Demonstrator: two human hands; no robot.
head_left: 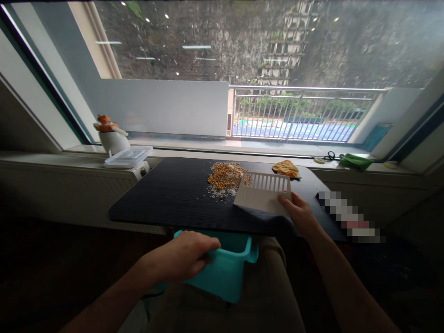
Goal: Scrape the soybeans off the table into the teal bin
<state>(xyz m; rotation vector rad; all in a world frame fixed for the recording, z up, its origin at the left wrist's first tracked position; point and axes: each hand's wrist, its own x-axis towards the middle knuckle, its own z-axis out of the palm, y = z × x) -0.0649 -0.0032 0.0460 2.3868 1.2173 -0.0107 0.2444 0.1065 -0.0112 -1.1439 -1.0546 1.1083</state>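
Note:
My left hand (pixel 187 259) is closed over the rim of a teal plastic bin (pixel 229 273) held on my lap just under the near edge of the black table (pixel 166 199). My right hand (pixel 300 215) grips the near right corner of a white slotted scraper (pixel 263 192) lying on the table. The scraper's far edge touches a pile of yellow beans mixed with white grains (pixel 225 178) at the table's back middle.
A yellow cloth (pixel 286 168) lies at the table's back right. On the window sill stand a white cup with an orange figure (pixel 111 136), a clear lidded box (pixel 128 157), scissors (pixel 328 157) and a green item (pixel 355 161).

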